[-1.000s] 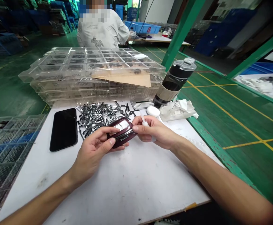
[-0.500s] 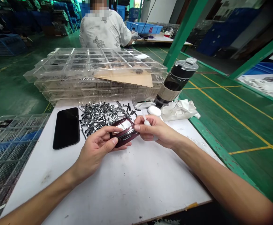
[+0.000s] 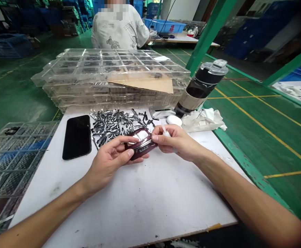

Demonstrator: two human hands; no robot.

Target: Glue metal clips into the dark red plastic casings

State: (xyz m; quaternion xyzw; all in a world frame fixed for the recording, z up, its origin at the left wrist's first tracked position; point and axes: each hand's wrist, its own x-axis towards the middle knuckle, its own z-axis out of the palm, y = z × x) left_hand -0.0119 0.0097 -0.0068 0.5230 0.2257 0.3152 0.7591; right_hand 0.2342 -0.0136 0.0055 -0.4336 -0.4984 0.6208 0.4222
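My left hand (image 3: 114,155) is closed around one end of a glossy dark red toy car body (image 3: 144,148), with the thumb on its near face and fingers beneath. Bright window-like panels and a silver strip show on it. At the other end, my right hand (image 3: 174,142) pinches the body's edge between thumb and forefinger. That same hand also keeps a small nozzle bottle (image 3: 165,131) in its palm, its pale tip pointing up. Just behind the body lies a heap of shiny chrome trim strips (image 3: 111,124), with short black pieces (image 3: 149,119) beside it.
A black phone (image 3: 77,137) lies left on the white table (image 3: 129,203). Stacked clear compartment trays (image 3: 109,82) with cardboard (image 3: 145,84) stand behind. A drink bottle (image 3: 202,88), a white round case (image 3: 174,120) and crumpled tissue (image 3: 207,120) are at right. A person (image 3: 119,27) sits beyond.
The whole view has shifted slightly, so everything appears a little farther right. Both hands keep their hold on the toy car body, with little visible movement against it.
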